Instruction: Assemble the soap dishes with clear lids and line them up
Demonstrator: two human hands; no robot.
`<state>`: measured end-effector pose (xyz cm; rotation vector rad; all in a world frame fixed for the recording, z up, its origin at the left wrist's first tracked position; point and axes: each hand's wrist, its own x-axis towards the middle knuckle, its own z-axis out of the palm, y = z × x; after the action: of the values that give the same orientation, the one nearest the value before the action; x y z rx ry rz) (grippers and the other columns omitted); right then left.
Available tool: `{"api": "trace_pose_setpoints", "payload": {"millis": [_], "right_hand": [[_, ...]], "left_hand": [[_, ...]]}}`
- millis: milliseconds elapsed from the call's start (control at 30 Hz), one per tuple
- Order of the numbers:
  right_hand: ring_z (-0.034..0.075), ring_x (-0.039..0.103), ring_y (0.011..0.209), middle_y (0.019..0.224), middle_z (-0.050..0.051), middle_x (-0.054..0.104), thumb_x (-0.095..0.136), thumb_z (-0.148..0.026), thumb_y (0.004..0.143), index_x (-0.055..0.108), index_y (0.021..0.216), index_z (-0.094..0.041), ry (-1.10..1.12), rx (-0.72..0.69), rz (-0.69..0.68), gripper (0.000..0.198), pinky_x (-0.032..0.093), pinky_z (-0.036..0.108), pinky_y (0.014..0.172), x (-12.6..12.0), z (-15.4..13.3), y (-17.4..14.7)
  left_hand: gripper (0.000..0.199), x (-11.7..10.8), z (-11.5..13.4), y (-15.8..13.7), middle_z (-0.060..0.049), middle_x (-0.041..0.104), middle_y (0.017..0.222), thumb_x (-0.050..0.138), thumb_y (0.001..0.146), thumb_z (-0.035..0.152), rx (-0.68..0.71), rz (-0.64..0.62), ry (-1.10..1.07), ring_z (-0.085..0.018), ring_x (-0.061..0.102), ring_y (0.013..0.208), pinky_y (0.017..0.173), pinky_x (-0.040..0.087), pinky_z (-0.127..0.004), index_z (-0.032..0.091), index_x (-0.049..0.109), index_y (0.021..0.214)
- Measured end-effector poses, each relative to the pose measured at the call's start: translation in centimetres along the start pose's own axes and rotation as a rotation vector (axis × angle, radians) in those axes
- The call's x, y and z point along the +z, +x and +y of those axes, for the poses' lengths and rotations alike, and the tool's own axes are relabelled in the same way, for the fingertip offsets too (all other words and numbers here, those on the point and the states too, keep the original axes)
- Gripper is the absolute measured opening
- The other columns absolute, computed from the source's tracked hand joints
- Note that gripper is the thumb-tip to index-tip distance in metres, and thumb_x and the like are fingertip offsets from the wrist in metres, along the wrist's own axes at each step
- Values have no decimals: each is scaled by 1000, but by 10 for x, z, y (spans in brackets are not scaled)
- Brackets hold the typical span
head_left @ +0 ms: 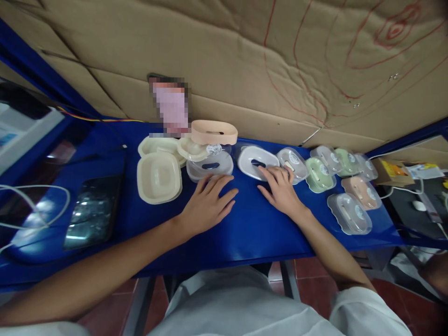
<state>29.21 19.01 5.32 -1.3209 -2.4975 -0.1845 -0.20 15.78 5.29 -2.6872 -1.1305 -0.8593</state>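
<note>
My left hand (210,203) is over the blue table with its fingers spread and nothing in them. Its fingertips are at the near edge of a translucent oval dish (196,170) with a dark slot. My right hand (282,189) has its fingers loosely stretched out at the near right rim of a white oval dish (245,161), also slotted; whether they press on it I cannot tell. Just beyond those fingers lies a white soap box with a clear lid (297,163). A peach oval tray (213,132) with a slot stands behind my left hand.
Stacked cream dishes (159,177) sit left of my left hand. Lidded boxes in green (318,175), peach (362,191) and white (350,214) are spread at the right. A dark glossy device (93,212) lies at the left. Behind rises a cardboard wall (227,60).
</note>
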Motion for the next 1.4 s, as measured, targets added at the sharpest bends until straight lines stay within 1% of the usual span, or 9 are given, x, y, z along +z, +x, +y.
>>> {"api": "trace_pose_setpoints", "payload": {"millis": [167, 400, 567, 667, 867, 1033, 1200, 1300, 1400], "right_hand": [[33, 56, 145, 152, 14, 65, 53, -40, 110, 55, 155, -24, 38, -40, 28, 48, 28, 59, 126, 1, 3, 0], [29, 74, 116, 127, 12, 79, 57, -42, 109, 68, 135, -20, 96, 60, 207, 36, 49, 47, 106, -7, 8, -7], [29, 76, 111, 122, 10, 81, 62, -43, 107, 71, 128, -21, 118, 87, 240, 31, 52, 47, 101, -9, 11, -11], [29, 76, 112, 124, 10, 80, 65, -42, 106, 70, 129, -22, 150, 53, 229, 32, 53, 47, 100, -7, 11, -10], [30, 76, 109, 119, 10, 81, 67, -36, 104, 71, 127, -22, 188, 14, 278, 27, 54, 48, 97, -9, 11, -12], [29, 75, 109, 119, 10, 80, 68, -31, 103, 68, 131, -22, 233, -78, 260, 29, 52, 47, 98, -13, 5, -12], [28, 75, 116, 125, 10, 79, 66, -31, 106, 64, 138, -24, 258, -88, 185, 33, 49, 47, 101, -12, 2, -12], [29, 72, 122, 130, 10, 78, 65, -34, 107, 64, 140, -25, 233, -58, 125, 35, 48, 48, 103, -10, 5, -11], [29, 71, 124, 130, 9, 77, 66, -36, 106, 64, 139, -25, 219, -48, 100, 35, 47, 48, 105, -9, 8, -12]], "left_hand": [[46, -4, -6, 4, -27, 52, 159, 67, 97, 19, -203, 25, 104, -50, 52, 146, 116, 33, -82, 19, 63, 143], [44, 1, -11, -1, -20, 71, 134, 55, 98, 8, -101, -47, 173, -39, 63, 134, 116, 43, -70, 18, 66, 140], [40, -2, -4, -1, -22, 63, 149, 55, 104, 18, -149, -85, 236, -42, 55, 143, 121, 29, -76, 17, 65, 143], [43, -5, -2, 0, -27, 61, 150, 55, 105, 23, -226, -114, 314, -44, 61, 132, 112, 39, -71, 9, 62, 146], [24, -5, 1, -1, -18, 72, 125, 58, 105, 26, -64, -147, 241, -35, 70, 108, 93, 53, -52, 17, 75, 119], [33, -1, 5, -2, -18, 61, 149, 62, 105, 31, 81, -182, 25, -35, 61, 136, 114, 48, -54, 23, 68, 137], [45, 4, 2, -1, -23, 56, 153, 61, 105, 27, 94, -131, -64, -37, 54, 145, 119, 47, -54, 14, 58, 148], [35, -4, -3, 4, -19, 65, 141, 61, 105, 27, 121, -44, -48, -33, 62, 135, 114, 50, -50, 15, 64, 137], [16, -24, -11, 10, -13, 75, 114, 61, 105, 26, 37, 43, 121, -29, 72, 104, 95, 56, -45, 17, 71, 111]]}}
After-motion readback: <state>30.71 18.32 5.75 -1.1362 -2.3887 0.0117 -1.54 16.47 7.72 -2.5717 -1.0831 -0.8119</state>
